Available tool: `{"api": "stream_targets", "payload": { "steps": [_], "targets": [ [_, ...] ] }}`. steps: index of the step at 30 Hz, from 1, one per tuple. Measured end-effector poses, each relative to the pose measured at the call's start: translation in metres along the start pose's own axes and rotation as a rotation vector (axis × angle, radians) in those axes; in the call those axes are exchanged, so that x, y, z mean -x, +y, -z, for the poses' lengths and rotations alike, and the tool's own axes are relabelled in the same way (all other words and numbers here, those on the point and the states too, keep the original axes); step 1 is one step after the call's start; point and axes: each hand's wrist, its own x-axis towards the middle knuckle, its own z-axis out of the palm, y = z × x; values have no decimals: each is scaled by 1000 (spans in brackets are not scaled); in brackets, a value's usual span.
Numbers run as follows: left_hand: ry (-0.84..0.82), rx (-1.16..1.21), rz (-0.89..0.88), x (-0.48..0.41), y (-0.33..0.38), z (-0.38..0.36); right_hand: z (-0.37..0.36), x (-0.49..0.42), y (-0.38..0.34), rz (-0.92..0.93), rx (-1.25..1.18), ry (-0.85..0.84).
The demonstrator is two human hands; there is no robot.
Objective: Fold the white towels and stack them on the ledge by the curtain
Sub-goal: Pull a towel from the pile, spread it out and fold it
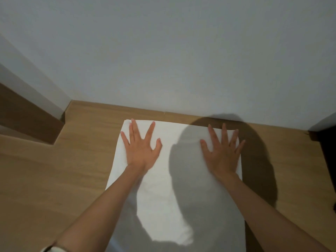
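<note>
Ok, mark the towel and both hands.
towel [156,197], head view, lit middle of the cloth.
left hand [141,151], head view, back of the hand.
right hand [223,155], head view, back of the hand.

The wall [163,51] stands along the far edge of the wooden surface [54,170] and blocks passage beyond it. The towel [160,197] occupies the centre strip, with the left hand [140,151] and right hand [223,155] flat on its far end. Bare wood flanks it on both sides. A cut-out [27,124] interrupts the left edge. A dark object [325,142] stands at the far right corner.
</note>
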Motion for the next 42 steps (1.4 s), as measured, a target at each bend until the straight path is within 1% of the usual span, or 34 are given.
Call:
{"api": "stream_targets", "payload": {
  "steps": [4,6,8,10,12,15,17,19,21,23,25,28,31,32,34,35,37,39,42],
  "targets": [
    [-47,7,-13,-4,1,5,3,-6,3,15,-4,-7],
    [-97,18,-18,-5,1,12,6,-8,3,14,17,-49],
    [-141,79,-12,0,2,18,10,-3,-2,6,27,-90],
    [-104,123,-48,14,10,21,13,13,-15,46,0,-65],
    [-38,127,-123,37,27,18,11,40,-37,108,-42,-39],
    [-30,100,-197,75,46,3,-4,85,-59,97,-71,-89],
    [-41,48,-214,90,35,-6,-11,103,-53,76,-69,-95],
    [-27,20,-224,94,8,-9,-12,108,-35,83,-61,-56],
    [-7,53,-175,93,-20,-5,-10,106,-18,81,-53,-25],
    [8,53,-121,91,-43,1,-7,103,-6,30,-40,2],
    [21,66,-103,91,-57,5,-5,103,2,-31,-35,12],
    [-7,98,-54,92,-65,10,0,103,10,-53,1,-42],
    [-15,92,0,103,-54,19,12,104,1,-92,-40,-122],
    [0,116,-14,110,-45,22,15,109,-8,-83,-43,-109],
    [15,184,-80,129,-22,24,15,128,-31,4,-61,-66],
    [-2,212,-116,141,-9,23,12,142,-43,43,-100,-67],
    [-61,225,-170,165,10,15,1,172,-60,53,-164,-112],
    [-86,175,-215,183,10,3,-11,195,-63,19,-175,-142],
    [-55,105,-245,193,-15,-8,-18,210,-47,54,-116,-88]
  ]
}}
